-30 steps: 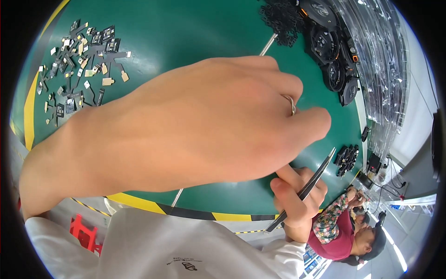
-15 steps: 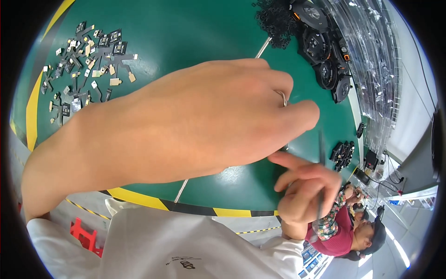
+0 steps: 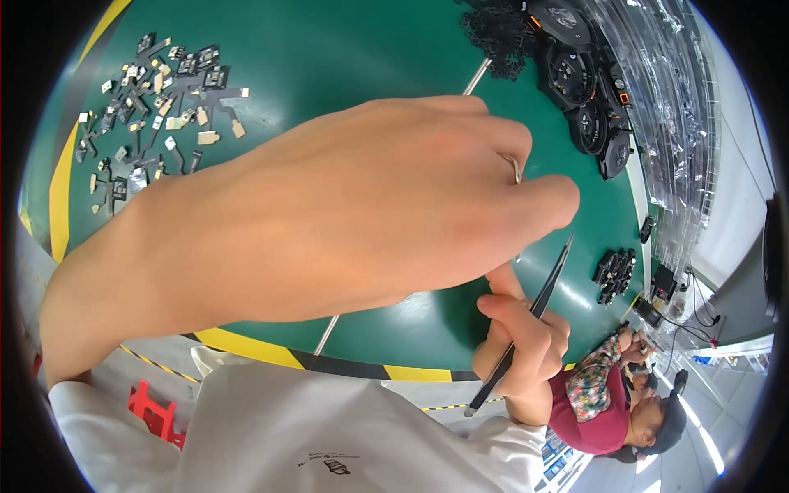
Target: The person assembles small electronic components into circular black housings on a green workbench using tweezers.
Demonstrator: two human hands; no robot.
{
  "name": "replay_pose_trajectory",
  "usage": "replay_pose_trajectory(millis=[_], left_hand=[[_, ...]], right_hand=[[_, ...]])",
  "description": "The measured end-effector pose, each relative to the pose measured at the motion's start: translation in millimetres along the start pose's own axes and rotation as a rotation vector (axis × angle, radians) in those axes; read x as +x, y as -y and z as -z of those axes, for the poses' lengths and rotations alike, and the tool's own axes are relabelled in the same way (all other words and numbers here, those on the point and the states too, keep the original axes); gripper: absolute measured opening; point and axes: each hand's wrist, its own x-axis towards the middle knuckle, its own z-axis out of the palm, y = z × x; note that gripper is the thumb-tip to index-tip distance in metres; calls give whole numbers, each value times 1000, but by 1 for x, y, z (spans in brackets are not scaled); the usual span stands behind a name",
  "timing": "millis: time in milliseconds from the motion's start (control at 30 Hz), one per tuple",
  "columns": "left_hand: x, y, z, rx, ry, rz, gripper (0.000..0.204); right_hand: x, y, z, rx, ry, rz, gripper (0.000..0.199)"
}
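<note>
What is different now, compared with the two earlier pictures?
The right hand turned the black tweezers: from slanted up-right, to nearly vertical, now slanted again with the tip under the left hand. Its grip stayed on them. The left hand stayed raised over the green table; the small parts did not move.

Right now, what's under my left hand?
The left hand hangs over the green mat and crosses a thin metal rod. Whatever its fingertips pinch is hidden.

One pair of tweezers (image 3: 526, 320), two hands, left (image 3: 329, 214) and right (image 3: 522, 341); four round black housings (image 3: 588, 123) at two o'clock; small parts (image 3: 148, 107) at ten o'clock too many to count.
</note>
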Motion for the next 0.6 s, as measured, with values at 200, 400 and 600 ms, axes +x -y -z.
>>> replay_pose_trajectory(millis=[200, 400, 600], left_hand=[[-2, -4, 5, 105, -8, -117, 12], [-51, -33, 10, 352, -323, -215, 10], [-98, -61, -8, 532, -171, -10, 30]], right_hand=[[-4, 8, 6, -88, 62, -21, 8], [-1, -11, 0, 157, -117, -81, 5], [6, -28, 11, 700, -243, -271, 27]])
